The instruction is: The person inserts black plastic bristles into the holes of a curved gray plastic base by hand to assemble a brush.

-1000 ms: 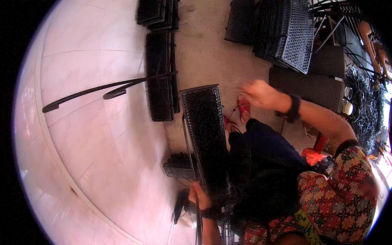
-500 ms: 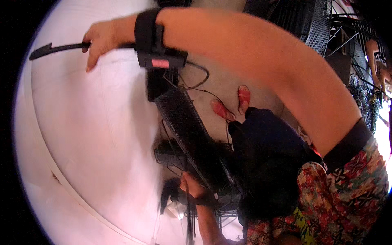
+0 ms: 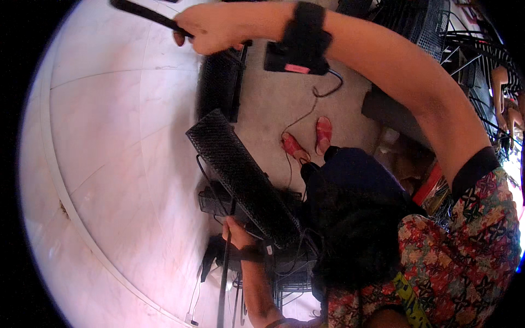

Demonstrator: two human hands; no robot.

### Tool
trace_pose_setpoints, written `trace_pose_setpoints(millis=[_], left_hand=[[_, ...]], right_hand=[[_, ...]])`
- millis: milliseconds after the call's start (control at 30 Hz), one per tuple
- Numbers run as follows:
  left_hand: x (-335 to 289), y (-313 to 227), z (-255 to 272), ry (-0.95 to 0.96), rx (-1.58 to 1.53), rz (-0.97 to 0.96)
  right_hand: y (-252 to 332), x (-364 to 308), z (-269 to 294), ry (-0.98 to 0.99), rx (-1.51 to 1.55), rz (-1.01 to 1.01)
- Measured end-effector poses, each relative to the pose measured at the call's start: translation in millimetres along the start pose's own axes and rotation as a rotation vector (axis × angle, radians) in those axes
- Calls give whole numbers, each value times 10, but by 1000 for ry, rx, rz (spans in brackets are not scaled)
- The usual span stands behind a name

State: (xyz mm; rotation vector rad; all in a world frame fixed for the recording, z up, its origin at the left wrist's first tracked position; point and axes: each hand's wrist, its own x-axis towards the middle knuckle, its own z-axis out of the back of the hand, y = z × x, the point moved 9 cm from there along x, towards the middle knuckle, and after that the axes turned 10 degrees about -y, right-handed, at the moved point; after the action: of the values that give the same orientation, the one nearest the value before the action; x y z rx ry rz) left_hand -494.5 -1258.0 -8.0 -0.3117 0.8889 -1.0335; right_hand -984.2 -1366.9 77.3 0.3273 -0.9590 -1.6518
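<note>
Two holds: gripping black bar (image 3: 145, 16) in right hand (image 3: 210, 28), apparently clasping thin rod (image 3: 223, 273) in left hand (image 3: 239, 235); finding mesh panel (image 3: 243, 177) aslant between; judging bar, well apart, as yet unattached.

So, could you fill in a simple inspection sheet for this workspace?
Surface: grey-brown floor; pale tiled surface at left.
Job's things: long black mesh panel, lying slantwise; black bar; thin black rod.
Clutter: black mesh stack, upper right.
Hands: right hand grips the black bar; left hand grips the thin black rod.
Cables: dark cable loops from the box at the right wrist.
Surroundings: another person's arms, right edge.
</note>
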Motion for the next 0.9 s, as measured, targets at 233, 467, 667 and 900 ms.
trace_pose_setpoints(millis=[233, 467, 667, 900], left_hand=[[260, -27, -210, -19, -161, 74], [327, -119, -499, 26, -289, 159], [423, -101, -731, 39, -375, 348], [530, -95, -1007, 197, -421, 540]], right_hand=[[59, -815, 452, -29, 309, -177], [113, -1336, 627, -42, 405, -225], [62, -1660, 647, 47, 392, -352], [-13, -2080, 820, -91, 467, -279]])
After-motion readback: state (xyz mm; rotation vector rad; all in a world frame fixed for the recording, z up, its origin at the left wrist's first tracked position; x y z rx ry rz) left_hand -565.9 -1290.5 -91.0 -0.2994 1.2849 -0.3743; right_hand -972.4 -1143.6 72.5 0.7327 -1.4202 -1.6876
